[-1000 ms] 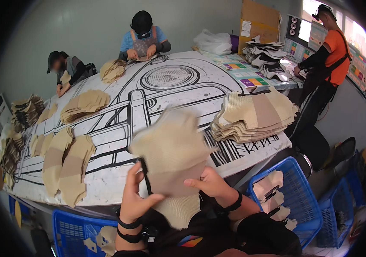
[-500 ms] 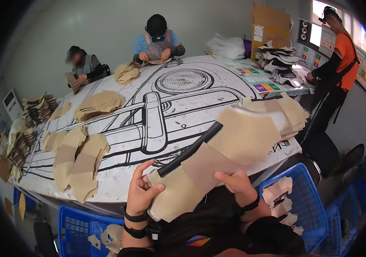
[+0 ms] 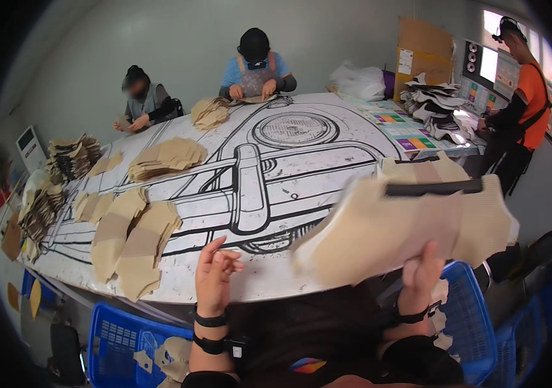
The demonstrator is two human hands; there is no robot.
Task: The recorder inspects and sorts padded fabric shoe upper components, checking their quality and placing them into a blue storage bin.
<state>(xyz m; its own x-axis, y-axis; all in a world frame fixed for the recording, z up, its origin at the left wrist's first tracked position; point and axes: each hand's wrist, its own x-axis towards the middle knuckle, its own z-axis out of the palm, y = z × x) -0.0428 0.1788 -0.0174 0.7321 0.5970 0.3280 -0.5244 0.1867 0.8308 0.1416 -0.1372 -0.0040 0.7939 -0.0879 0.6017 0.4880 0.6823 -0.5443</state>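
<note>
My right hand (image 3: 420, 275) holds a tan shaped fabric piece (image 3: 405, 226) with a black strip (image 3: 432, 188) along its top, lifted over the table's right front corner. It hides most of the stack of similar pieces (image 3: 418, 169) behind it. My left hand (image 3: 214, 275) is raised at the table's front edge, fingers loosely apart, holding nothing. Both wrists wear black bands.
The long table (image 3: 276, 187) carries a black line drawing and several stacks of tan pieces (image 3: 135, 242). Blue baskets (image 3: 121, 339) stand below at left and right (image 3: 476, 323). Two seated people (image 3: 255, 68) work at the far end; a person in orange (image 3: 523, 107) stands right.
My left hand has let go of the tan piece. My right hand has swung it to the right and turned it so the black strip lies along the top.
</note>
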